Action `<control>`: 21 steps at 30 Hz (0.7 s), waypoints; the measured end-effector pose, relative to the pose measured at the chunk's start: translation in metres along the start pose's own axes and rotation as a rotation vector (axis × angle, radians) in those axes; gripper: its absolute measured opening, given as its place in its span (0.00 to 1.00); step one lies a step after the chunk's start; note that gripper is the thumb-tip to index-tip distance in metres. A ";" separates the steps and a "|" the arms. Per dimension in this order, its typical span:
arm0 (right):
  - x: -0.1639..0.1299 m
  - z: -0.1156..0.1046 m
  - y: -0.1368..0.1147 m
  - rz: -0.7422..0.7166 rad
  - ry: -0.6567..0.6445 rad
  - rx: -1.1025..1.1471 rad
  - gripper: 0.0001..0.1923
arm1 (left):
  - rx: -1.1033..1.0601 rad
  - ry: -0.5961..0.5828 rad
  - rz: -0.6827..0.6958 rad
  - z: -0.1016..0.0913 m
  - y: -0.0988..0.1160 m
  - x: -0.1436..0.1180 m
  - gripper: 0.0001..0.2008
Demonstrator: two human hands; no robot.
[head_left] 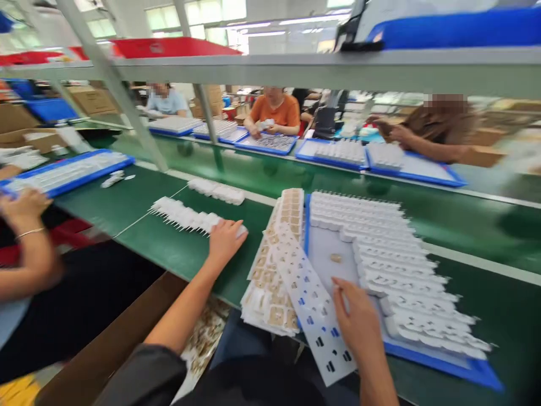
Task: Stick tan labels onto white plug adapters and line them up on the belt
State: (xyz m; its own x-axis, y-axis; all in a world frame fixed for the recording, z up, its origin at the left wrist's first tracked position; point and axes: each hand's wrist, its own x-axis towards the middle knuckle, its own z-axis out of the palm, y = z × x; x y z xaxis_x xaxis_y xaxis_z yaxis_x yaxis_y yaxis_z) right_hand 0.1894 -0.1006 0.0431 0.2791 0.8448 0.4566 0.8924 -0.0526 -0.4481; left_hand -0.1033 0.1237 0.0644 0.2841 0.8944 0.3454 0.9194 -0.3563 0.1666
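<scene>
My left hand (pixel 225 239) rests on the near end of a long row of small white parts (pixel 182 216) lying on the green table (pixel 177 254); whether it grips one I cannot tell. My right hand (pixel 357 324) lies on a blue tray (pixel 448 363), its fingers pressed on the tray's pale lining beside a white perforated sheet (pixel 313 307). Rows of white parts (pixel 380 237) fill the tray's far and right sides. A stack of white sheets with tan squares (pixel 274 270) lies between my hands. One small tan piece (pixel 336 257) sits alone in the tray.
A second short row of white parts (pixel 216 190) lies farther back. A neighbour's arm (pixel 25 237) is at my left beside another blue tray (pixel 67 172). Three people work across the bench at blue trays. A grey shelf (pixel 296 67) with slanted posts spans overhead.
</scene>
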 end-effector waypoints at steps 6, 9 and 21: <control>-0.006 -0.020 -0.019 0.194 -0.271 0.006 0.16 | 0.188 -0.019 0.007 0.024 -0.021 0.023 0.21; -0.008 -0.029 -0.029 0.256 -0.347 0.046 0.17 | 0.212 0.011 -0.004 0.037 -0.030 0.023 0.23; -0.010 -0.027 -0.030 0.340 -0.200 0.439 0.21 | -0.467 -0.086 0.278 0.008 0.037 -0.021 0.20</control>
State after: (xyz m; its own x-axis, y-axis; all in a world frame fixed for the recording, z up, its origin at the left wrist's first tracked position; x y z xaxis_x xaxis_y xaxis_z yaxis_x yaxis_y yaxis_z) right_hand 0.1693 -0.1216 0.0734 0.4138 0.9052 0.0968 0.5221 -0.1489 -0.8398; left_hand -0.0732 0.0938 0.0562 0.5386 0.7613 0.3611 0.5935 -0.6469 0.4788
